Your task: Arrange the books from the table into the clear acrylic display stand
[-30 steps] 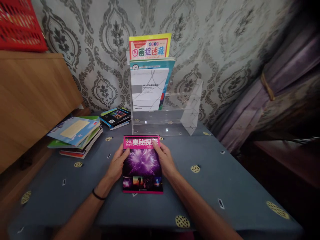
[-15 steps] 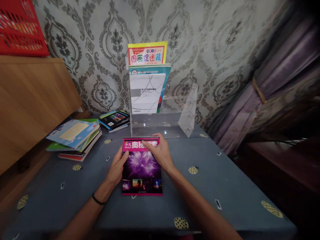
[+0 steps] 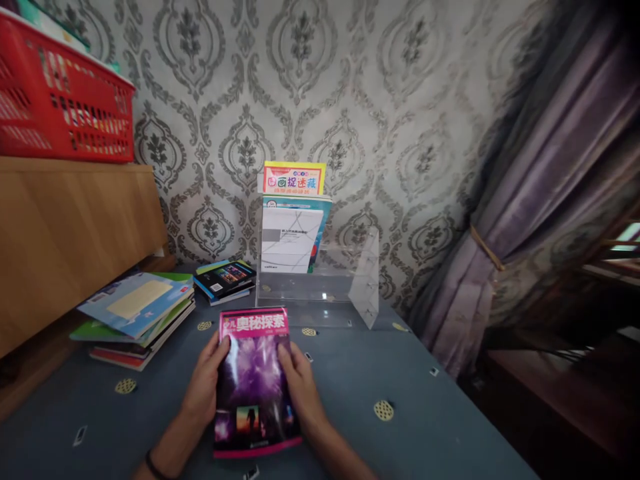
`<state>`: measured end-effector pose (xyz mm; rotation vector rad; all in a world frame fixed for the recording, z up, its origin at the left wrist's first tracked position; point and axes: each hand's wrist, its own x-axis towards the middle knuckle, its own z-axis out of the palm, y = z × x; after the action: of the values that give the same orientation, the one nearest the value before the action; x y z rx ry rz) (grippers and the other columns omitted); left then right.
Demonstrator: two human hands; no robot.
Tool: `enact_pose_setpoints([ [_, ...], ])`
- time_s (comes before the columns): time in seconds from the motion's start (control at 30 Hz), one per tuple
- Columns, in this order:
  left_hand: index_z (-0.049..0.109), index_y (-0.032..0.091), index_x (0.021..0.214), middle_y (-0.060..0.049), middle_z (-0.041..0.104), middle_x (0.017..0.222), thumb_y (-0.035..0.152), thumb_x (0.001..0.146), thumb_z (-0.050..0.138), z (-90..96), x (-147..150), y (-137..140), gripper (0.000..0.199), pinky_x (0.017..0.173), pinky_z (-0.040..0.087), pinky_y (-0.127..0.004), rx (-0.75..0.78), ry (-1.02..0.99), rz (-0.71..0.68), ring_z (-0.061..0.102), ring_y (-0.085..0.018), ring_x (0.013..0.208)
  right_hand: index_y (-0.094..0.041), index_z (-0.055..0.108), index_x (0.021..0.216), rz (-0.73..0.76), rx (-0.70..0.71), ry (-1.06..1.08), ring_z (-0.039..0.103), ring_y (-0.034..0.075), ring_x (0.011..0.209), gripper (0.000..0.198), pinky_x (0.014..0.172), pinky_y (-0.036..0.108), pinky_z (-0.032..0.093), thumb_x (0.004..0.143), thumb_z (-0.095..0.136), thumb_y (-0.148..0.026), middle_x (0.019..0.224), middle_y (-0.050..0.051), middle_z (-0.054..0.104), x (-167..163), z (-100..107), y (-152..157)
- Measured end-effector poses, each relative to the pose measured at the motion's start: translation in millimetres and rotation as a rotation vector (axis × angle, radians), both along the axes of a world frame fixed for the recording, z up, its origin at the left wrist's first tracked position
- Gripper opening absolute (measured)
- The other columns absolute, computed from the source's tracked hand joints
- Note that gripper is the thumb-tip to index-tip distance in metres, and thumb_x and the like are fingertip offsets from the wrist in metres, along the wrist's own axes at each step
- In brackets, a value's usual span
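A pink and purple book (image 3: 255, 380) is held between my two hands above the table, its front cover facing me. My left hand (image 3: 207, 373) grips its left edge, thumb on the cover. On the right edge, my right hand (image 3: 297, 380) holds it with the thumb also on the cover; the other fingers are partly hidden behind it. Beyond the book stands a clear acrylic book rack (image 3: 365, 280). In its left part a white booklet (image 3: 290, 243) leans in front of a teal book (image 3: 324, 217) and a yellow-edged picture book (image 3: 295, 178).
To the left lies a stack of books (image 3: 137, 313), with a smaller pile of dark-covered books (image 3: 225, 280) beside the rack. A wooden cabinet (image 3: 75, 227) carries a red basket (image 3: 70, 93). A patterned cloth covers the table (image 3: 350, 380). A purple curtain (image 3: 500, 220) hangs at right.
My right hand has moved from the book's top to its right edge. The book now appears closer and slightly tilted. The camera view has tilted upward, showing more of the wall and basket.
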<state>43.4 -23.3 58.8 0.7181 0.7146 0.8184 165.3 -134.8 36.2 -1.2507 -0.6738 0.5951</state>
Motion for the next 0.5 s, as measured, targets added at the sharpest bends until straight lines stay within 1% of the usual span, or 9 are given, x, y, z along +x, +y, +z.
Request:
enact_pose_setpoints([
  [0.07,0.071,0.023,0.112,-0.004,0.078,0.103,0.026,0.078,0.077,2.5,-2.6,9.0,0.035,0.092,0.058,-0.034,-0.005,0.005,0.079,0.073,-0.022,0.099,-0.02,0.066,0.089,0.031,-0.016,-0.05,0.061,0.022,0.083,0.052,0.076,0.03,0.049,0.082,0.06,-0.071,0.085,0.003,0.068,-10.7,-8.9,0.9],
  [0.13,0.071,0.023,0.111,-0.003,0.077,0.103,0.025,0.079,0.076,1.6,-4.9,16.3,0.033,0.091,0.058,-0.033,0.012,-0.012,0.117,0.073,-0.02,0.098,-0.02,0.069,0.094,0.02,-0.029,-0.092,0.062,0.023,0.089,0.054,0.081,0.032,0.05,0.082,0.06,-0.072,0.09,0.004,0.07,-16.9,-14.9,1.4],
  [0.23,0.071,0.023,0.11,-0.003,0.077,0.106,0.029,0.077,0.078,-6.2,-6.7,23.4,0.035,0.091,0.058,-0.033,0.06,-0.047,0.108,0.072,-0.021,0.101,-0.021,0.072,0.1,-0.028,-0.038,-0.123,0.063,0.025,0.096,0.054,0.088,0.034,0.05,0.081,0.063,-0.071,0.097,0.006,0.072,-18.4,-18.2,1.3],
  [0.37,0.071,0.024,0.109,-0.002,0.077,0.106,0.038,0.076,0.08,-19.9,-6.5,29.8,0.036,0.091,0.058,-0.033,0.126,0.019,0.149,0.071,-0.022,0.104,-0.022,0.074,0.099,-0.038,-0.043,-0.138,0.064,0.028,0.098,0.054,0.091,0.036,0.051,0.079,0.065,-0.071,0.097,0.006,0.073,-15.5,-19.1,0.4],
  [0.43,0.072,0.024,0.108,-0.003,0.077,0.103,0.042,0.077,0.079,-22.8,-6.0,31.5,0.037,0.091,0.058,-0.035,0.141,0.049,0.159,0.072,-0.023,0.103,-0.023,0.074,0.099,-0.029,-0.054,-0.141,0.064,0.028,0.099,0.053,0.091,0.036,0.051,0.08,0.063,-0.071,0.097,0.006,0.073,-14.8,-20.1,-0.1],
  [0.5,0.072,0.023,0.107,-0.004,0.077,0.103,0.047,0.077,0.078,-21.4,-5.5,31.1,0.039,0.091,0.058,-0.036,0.143,0.043,0.135,0.071,-0.024,0.103,-0.024,0.074,0.103,-0.015,-0.052,-0.148,0.064,0.028,0.1,0.053,0.092,0.037,0.051,0.082,0.061,-0.071,0.1,0.005,0.073,-14.7,-21.3,-0.6],
])
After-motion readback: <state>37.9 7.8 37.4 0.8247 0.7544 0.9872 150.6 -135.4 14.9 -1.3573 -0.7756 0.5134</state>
